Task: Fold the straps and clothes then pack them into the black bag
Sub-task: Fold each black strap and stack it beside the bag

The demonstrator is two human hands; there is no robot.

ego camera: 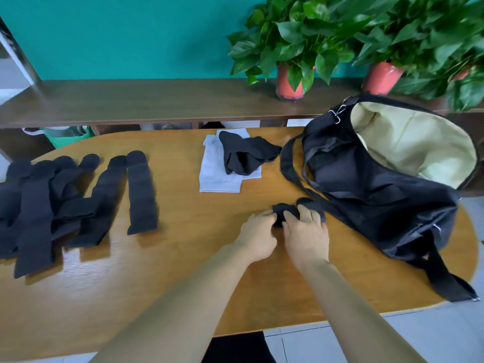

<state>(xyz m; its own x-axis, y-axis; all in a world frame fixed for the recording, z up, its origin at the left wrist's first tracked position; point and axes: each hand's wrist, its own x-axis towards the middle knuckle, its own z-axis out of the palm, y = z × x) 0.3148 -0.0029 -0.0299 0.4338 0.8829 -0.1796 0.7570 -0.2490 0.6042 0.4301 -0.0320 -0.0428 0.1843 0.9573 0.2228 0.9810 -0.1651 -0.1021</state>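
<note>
Folding one black strap [280, 212] on the right half of the table [183, 258] — pinched in the curled fingers of the left hand [258, 234] and gripped under the curled fingers of the right hand [306, 231], already bunched into a short bundle. Worked just beside the black bag [366, 184], slumped open at the table's right end with pale lining showing and nothing visibly packed inside. Judged barely begun. Still to fold: the loose straps [78, 200] laid flat and overlapping along the left end. Still to sort near the middle of the far edge: pale clothes [217, 179] in a flat stack, topped by a crumpled black garment [246, 158] — neither yet near the bag. Packing apparently not started.
</note>
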